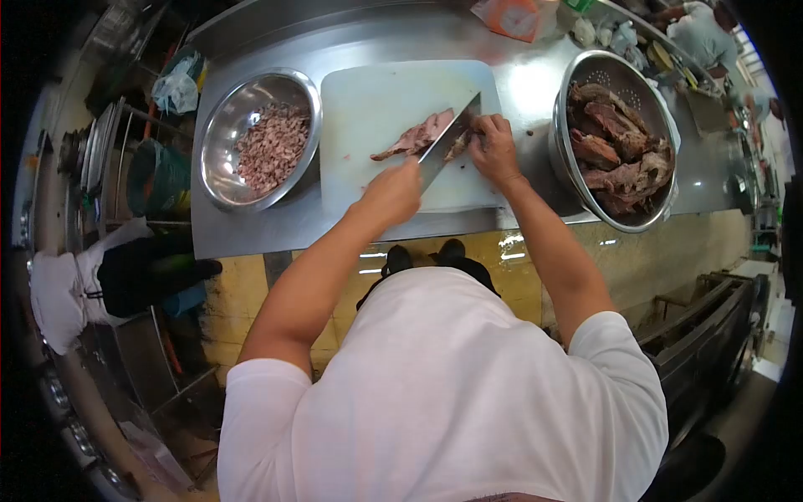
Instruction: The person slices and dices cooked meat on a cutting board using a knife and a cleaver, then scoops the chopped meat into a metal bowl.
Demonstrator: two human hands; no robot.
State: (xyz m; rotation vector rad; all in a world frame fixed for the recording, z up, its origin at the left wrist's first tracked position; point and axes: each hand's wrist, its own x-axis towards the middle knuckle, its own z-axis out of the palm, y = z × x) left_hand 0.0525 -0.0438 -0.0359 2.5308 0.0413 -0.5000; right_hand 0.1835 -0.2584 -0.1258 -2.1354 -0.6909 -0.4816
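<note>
My left hand [391,195] is closed around the handle of a large kitchen knife [439,156], its broad blade slanting up and to the right over a white cutting board [360,100]. Left of the blade lies a piece of cooked meat [425,132], flat on the board. On the blade's other side, my right hand [495,151] grips a smaller meat piece [458,145] with curled fingers, close to the blade. Part of that piece is hidden under the fingers and the knife.
A steel bowl [219,159] of chopped meat [272,146] stands left of the board. At the right, a steel colander [562,138] holds large meat chunks [623,159]. An orange-and-white bag [510,18] lies at the back of the steel table [368,38]. Another person [79,284] is at far left.
</note>
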